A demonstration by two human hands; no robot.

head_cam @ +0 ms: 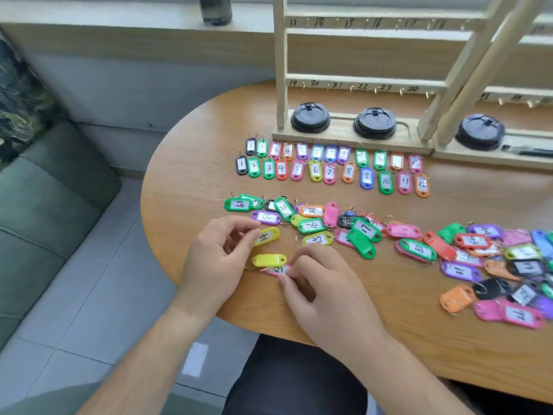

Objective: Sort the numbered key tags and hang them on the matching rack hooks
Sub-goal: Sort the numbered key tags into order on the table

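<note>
The left grip (218, 259) pinches the ring end of a yellow tag marked 14 (267, 236) between thumb and forefinger, and the tag lies flat on the wooden desk (191, 187). The right grip (326, 292) is curled over a pink tag marked 13 (276, 269), with its fingertips closed on the tag's right end; that tag also lies on the desk, close to the near edge. Between the two lies a second yellow tag (269, 260) with its plain side up, just above the pink one and touching it.

Further back, just in front of the rack's base, two neat rows of tags (329, 172) run from left to right. The nearer row reads 1 through 12, while the labels in the far row are mostly too blurred to read. Between these rows and the hands lies a loose scatter of tags (311, 225) — 16, 17, 20 and 21 can be read, some of them overlapping. It runs on into a thicker heap (419, 248) towards the right edge, where tags lie face up, face down and across one another.

The wooden rack (280, 70) stands at the back of the desk. Its rails carry handwritten numbers beside small hooks (352, 87) — 19 to 24 on the lower rail, the teens on the one above. Black round lids (310, 117) sit in the rack's base. A grey-green sofa (45, 199) stands to the left of the desk, and a dark bottle (215, 9) stands on the sill behind.
</note>
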